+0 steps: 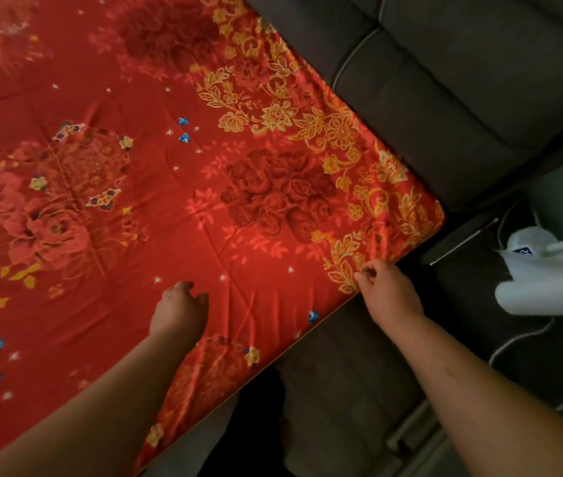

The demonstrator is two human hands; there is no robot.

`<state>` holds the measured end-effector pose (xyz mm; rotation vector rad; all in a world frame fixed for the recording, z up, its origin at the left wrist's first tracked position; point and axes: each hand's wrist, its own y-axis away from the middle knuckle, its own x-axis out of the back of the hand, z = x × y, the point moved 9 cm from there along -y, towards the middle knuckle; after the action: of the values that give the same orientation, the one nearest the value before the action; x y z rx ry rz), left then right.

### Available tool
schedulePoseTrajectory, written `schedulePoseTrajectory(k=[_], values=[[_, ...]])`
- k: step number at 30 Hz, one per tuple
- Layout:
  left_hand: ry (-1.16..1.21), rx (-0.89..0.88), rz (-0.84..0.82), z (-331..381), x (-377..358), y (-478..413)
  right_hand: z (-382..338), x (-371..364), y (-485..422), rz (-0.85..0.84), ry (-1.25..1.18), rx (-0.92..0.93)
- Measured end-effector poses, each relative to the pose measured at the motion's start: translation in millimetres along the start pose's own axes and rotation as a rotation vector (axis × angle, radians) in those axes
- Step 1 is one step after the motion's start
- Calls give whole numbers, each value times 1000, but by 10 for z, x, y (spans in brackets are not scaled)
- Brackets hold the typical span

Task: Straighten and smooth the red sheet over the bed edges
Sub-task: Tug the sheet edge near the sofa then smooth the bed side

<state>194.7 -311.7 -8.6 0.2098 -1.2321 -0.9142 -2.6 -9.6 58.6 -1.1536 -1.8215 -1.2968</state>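
The red sheet (156, 201), printed with dark roses and a gold floral border, covers the bed and fills the left and middle of the view. Its corner lies at the right. My right hand (388, 292) pinches the sheet's near edge by the gold border, just short of that corner. My left hand (180, 309) rests on top of the sheet near the front edge, fingers slightly apart and holding nothing. Fine wrinkles run across the fabric between my two hands.
A dark grey padded sofa (462, 91) runs along the far right side of the bed. A white fluffy object (555, 270) with white cords lies at the right. Dark floor and a grey cushion (335, 401) sit below the bed's near edge.
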Motion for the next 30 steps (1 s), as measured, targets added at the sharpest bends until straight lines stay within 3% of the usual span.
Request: schedulePoseTrajectory(k=[9,13,20,30], values=[[51,-67,-27,1590,-680,-551,782,281,-1642,20,10,-220],[29,-77,10,2243,-965,-742,1173,303,-2103,31,76,-197],[-26,-44,-7,3247,-1826,-1004,1306,24,-2607,-184,453,352],[-181,-93,-6,4027,-2582,-970,1267,142,-2889,-186,409,776]])
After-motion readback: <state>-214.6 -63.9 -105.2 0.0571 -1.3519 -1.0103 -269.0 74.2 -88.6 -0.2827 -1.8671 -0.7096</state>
